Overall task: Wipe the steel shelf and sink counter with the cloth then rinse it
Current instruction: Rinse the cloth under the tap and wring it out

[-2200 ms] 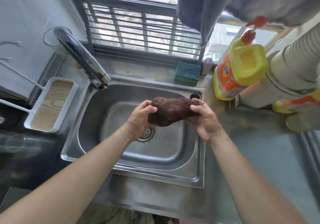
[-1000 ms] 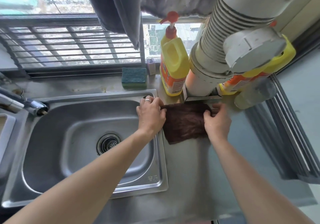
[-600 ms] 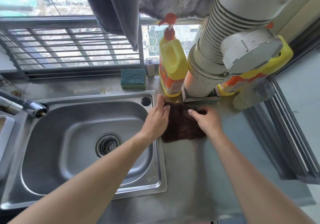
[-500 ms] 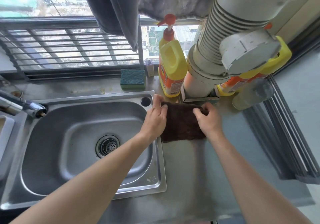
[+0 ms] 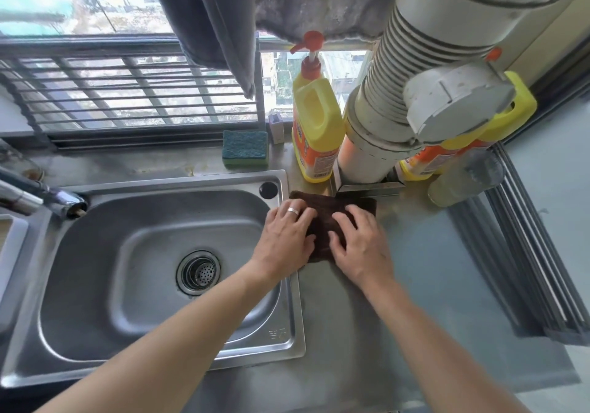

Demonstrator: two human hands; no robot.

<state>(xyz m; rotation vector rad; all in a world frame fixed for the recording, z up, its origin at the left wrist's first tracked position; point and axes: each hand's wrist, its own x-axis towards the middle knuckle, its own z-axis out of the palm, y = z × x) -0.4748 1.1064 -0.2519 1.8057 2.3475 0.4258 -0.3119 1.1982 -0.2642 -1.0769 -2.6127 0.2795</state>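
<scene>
Both hands lie flat on the dark brown cloth (image 5: 322, 221), which is spread on the steel worktop (image 5: 367, 333) just to the right of the sink (image 5: 153, 269), touching the sink's right rim near its back corner. The left hand (image 5: 285, 240) has its fingers stretched out over the left part of the cloth and the sink rim, a ring on one finger; it grips nothing, only presses down. The right hand (image 5: 359, 242) rests on the right part of the cloth with fingers spread and nearly straight, also pressing rather than holding. The far edge of the cloth reaches almost to the small metal base (image 5: 367, 187) at the foot of a wide ribbed pipe (image 5: 392, 106) that rises at the back of the worktop.

Beside that pipe, toward the back edge, stands a yellow pump bottle (image 5: 314, 125) with a red top, and a second yellow bottle (image 5: 447, 154) sits partly hidden behind the pipe's grey cap. A green sponge (image 5: 245, 147) lies at the back edge behind the sink, below the barred window (image 5: 127, 93). A grey towel (image 5: 223, 13) hangs above it. The tap (image 5: 48, 197) reaches in from the left over the sink's back left corner, and the drain strainer (image 5: 198, 272) sits in the middle of the basin. A ridged rack (image 5: 526, 269) runs along the worktop's right edge.
</scene>
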